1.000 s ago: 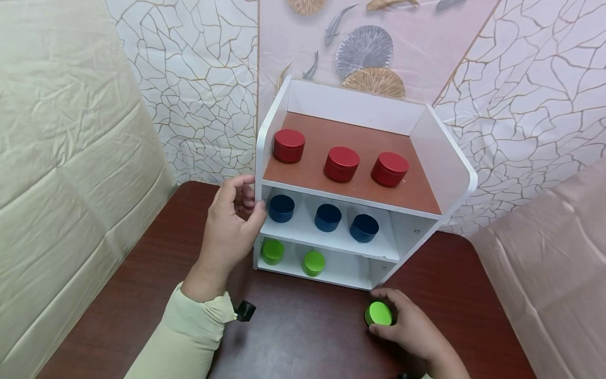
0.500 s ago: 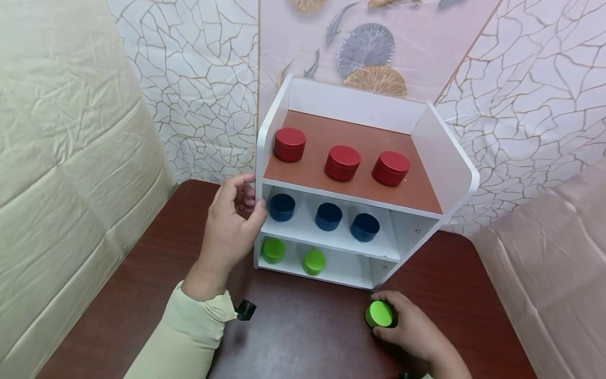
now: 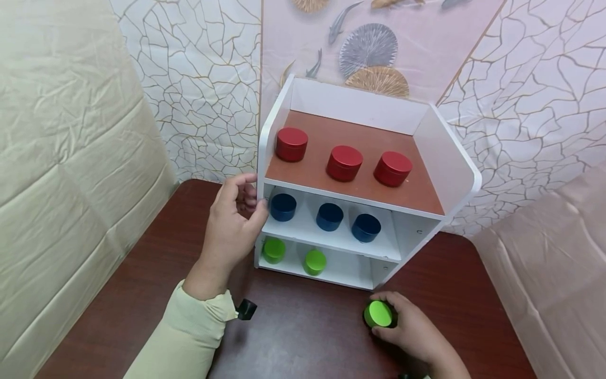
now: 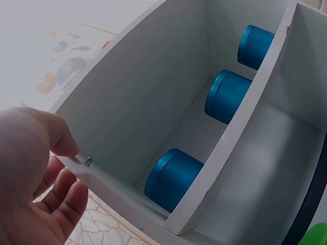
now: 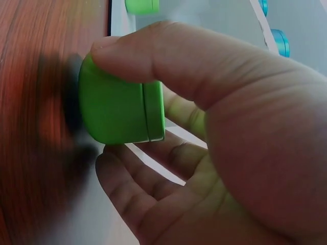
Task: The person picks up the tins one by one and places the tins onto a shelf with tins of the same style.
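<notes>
A white shelf unit with a brown top stands on the table. My left hand grips its left side panel, thumb on the front edge and fingers round the outer side. Right of the unit's front corner, my right hand holds a round green tin between thumb and fingers, low over the table; whether it touches the wood I cannot tell. Two more green tins, one at left and another green tin beside it, stand on the bottom shelf. In the left wrist view, my left thumb and curled fingers meet the panel edge.
Three blue tins, including a middle blue tin, stand on the middle shelf. Three red tins, with one red tin at centre, sit on the top. Patterned cloth hangs behind the dark wooden table.
The head view has shifted slightly, so the shelf unit appears a little farther right. Both hands keep their holds with hardly any movement.
</notes>
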### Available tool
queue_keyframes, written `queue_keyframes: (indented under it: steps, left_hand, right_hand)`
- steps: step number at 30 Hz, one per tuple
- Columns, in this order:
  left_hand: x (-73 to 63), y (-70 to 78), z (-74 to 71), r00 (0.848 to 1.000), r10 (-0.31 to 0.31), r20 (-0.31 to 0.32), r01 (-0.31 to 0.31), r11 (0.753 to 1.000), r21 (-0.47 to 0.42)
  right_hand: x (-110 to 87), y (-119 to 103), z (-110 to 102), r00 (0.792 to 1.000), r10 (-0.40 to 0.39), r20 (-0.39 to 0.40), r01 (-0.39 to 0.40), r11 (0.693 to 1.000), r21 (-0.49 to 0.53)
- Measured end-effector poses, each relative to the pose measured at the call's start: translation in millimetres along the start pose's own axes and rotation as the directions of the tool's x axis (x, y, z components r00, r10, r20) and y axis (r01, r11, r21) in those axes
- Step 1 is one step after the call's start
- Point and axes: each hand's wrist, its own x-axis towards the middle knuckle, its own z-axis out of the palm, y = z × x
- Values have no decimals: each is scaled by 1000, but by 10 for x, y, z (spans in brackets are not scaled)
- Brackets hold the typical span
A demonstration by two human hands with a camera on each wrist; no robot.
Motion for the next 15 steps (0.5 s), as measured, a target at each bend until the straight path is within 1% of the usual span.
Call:
queue_keyframes:
  steps: [6,12,15]
  left_hand:
    - [-1,4,3,1000,3,-2,-3,1000,5]
    - [-1,7,3,1000,3,-1,-3,1000,5]
    - [-3,16,1,1000,3,-1,-3,1000,5]
  right_hand:
    - [-23,-38,-5,1000,-18,-25,19,1000,4]
    - [-35,-80,-7,995,-71,-67,71,997,4]
    - [-45,-117,-20,995,-75,-72,75,997,3]
